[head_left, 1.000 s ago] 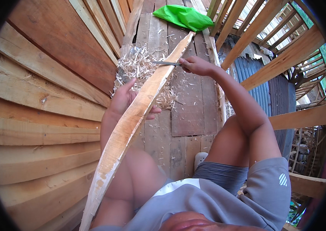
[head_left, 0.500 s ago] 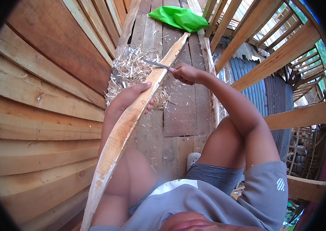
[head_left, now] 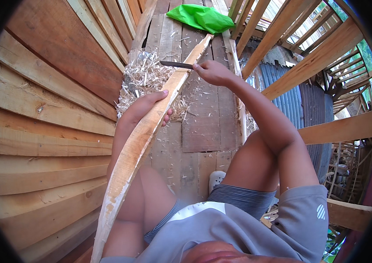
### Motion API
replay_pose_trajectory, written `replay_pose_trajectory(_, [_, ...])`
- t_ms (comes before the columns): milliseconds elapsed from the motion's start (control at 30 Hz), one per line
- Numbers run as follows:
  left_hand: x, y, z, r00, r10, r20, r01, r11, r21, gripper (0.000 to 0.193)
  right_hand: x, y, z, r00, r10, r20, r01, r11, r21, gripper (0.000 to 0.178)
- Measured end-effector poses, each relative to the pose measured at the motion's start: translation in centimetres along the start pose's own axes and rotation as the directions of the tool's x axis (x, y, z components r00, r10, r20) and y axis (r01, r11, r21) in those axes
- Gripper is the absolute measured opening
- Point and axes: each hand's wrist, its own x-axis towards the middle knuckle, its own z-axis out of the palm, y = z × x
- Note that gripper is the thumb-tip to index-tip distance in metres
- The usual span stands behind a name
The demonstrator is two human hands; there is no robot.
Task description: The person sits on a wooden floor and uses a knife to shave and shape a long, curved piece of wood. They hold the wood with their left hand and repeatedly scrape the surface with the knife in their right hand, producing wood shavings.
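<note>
A long, tapering piece of pale wood (head_left: 135, 138) slants from beside my left thigh to the plank floor ahead, its edges rough and whitish. My left hand (head_left: 147, 107) is closed around it near the middle, thumb on top and fingertips showing at the right edge. Farther along, my right hand (head_left: 212, 72) grips a knife (head_left: 176, 65). The dark blade lies crosswise over the wood's upper face, pointing left; the handle is hidden inside my fist.
Curled wood shavings (head_left: 144, 76) are heaped left of the workpiece on the plank floor (head_left: 201, 131). A bright green bag (head_left: 201, 18) lies at the far end. A plank wall (head_left: 50, 105) rises on the left; wooden railing slats (head_left: 317, 61) and corrugated metal sheets (head_left: 282, 87) stand on the right.
My right hand and the knife have shifted slightly farther up the wood, and the blade's broad side now shows more. The left hand keeps its hold; the whole view has moved a little.
</note>
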Motion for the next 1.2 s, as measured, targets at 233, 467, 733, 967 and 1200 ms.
replay_pose_trajectory(233, [-0.6, 0.1, 0.3, 0.999, -0.010, 0.039, 0.015, 0.993, -0.119, 0.040, -0.9, 1.4, -0.3, 0.952, -0.215, -0.218, 0.244, 0.963, 0.116, 0.027])
replay_pose_trajectory(467, [-0.7, 0.2, -0.3, 0.994, 0.005, 0.110, 0.008, 0.993, -0.119, 0.039, -1.4, -1.8, -0.8, 0.978, -0.160, -0.135, 0.141, 0.980, -0.139, 0.049])
replay_pose_trajectory(733, [-0.3, 0.1, -0.8, 0.995, -0.017, 0.099, 0.030, 0.991, -0.127, 0.042, -0.3, -2.2, 0.2, 0.993, -0.108, -0.049, 0.105, 0.992, -0.063, 0.057])
replay_pose_trajectory(967, [-0.9, 0.3, -0.7, 0.999, 0.023, 0.045, -0.020, 0.997, -0.076, 0.047, 0.2, -2.6, 0.4, 0.998, -0.067, 0.016, 0.067, 0.998, 0.013, 0.055])
replay_pose_trajectory(1200, [0.0, 0.0, -1.3, 0.994, -0.006, 0.111, 0.021, 0.991, -0.131, 0.045, 0.7, -2.0, 0.6, 0.993, 0.001, 0.118, -0.033, 0.963, 0.266, 0.058])
